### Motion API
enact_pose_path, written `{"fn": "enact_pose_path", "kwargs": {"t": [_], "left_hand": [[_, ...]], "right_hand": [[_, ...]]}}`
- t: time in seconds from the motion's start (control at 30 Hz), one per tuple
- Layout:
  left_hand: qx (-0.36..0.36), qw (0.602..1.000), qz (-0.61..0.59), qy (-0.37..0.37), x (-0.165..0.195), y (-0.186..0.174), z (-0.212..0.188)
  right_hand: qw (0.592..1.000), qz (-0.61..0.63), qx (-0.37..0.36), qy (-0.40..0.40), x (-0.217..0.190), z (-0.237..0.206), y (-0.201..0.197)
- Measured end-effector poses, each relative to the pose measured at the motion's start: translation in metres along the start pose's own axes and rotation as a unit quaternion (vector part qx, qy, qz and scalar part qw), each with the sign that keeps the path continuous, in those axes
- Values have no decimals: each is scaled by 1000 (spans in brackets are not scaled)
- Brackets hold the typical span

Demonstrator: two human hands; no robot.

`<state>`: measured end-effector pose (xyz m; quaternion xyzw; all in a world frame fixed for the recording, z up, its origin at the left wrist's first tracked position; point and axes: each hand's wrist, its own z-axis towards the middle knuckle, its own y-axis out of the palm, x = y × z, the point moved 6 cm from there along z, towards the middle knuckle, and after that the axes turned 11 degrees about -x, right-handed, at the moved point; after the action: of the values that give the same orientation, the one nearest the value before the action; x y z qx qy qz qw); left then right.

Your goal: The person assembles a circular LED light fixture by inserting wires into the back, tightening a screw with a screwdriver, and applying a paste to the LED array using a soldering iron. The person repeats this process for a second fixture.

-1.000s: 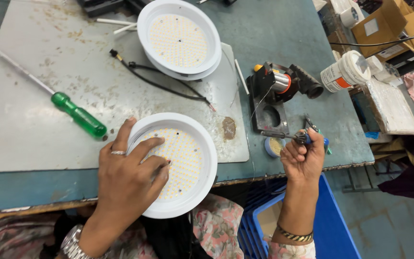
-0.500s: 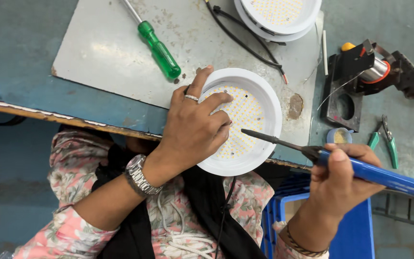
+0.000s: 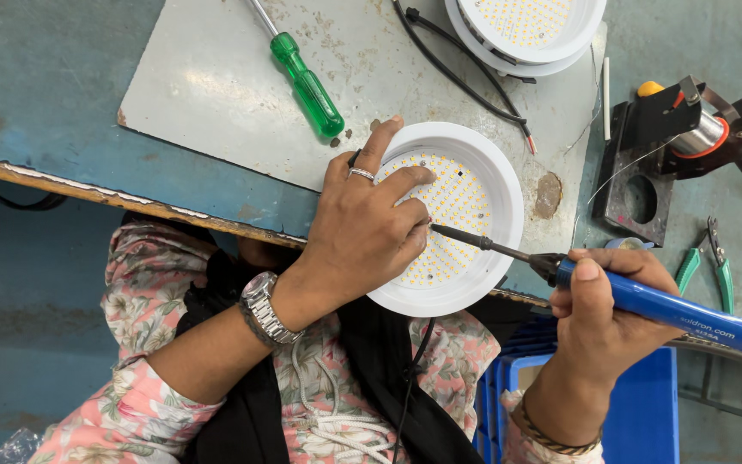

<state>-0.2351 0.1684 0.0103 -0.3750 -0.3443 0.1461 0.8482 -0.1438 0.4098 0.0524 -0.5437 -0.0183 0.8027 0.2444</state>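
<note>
Left hand (image 3: 362, 228) fingers press flat on white LED downlight (image 3: 474, 193) at table (image 3: 62, 77) edge; right hand (image 3: 603, 301) grasps blue soldering iron (image 3: 663, 309), tip on LED board.

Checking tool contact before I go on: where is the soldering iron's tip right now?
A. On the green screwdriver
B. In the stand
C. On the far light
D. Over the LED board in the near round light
D: the right hand holds the blue soldering iron with its tip over the near light, by the left hand.
</note>
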Motion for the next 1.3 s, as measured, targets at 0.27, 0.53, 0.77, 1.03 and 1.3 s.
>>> {"fn": "enact_pose_path", "kwargs": {"t": [0.27,0.53,0.77,1.03,1.3], "left_hand": [[-2,1000,3,-2,0,1,0],[0,1000,5,-3,0,0,0],[2,1000,7,-3,0,-1,1],[4,1000,8,0,0,-2,0],[3,1000,5,-7,-2,-3,1]], "right_hand": [[1000,-19,-24,2,-5,2,2],[1000,-27,12,-5,-18,3,0],[999,-48,-15,-10,-19,6,0],[997,-55,-48,-9,-15,7,5],[990,-104,-91,-20,-29,15,15]]}}
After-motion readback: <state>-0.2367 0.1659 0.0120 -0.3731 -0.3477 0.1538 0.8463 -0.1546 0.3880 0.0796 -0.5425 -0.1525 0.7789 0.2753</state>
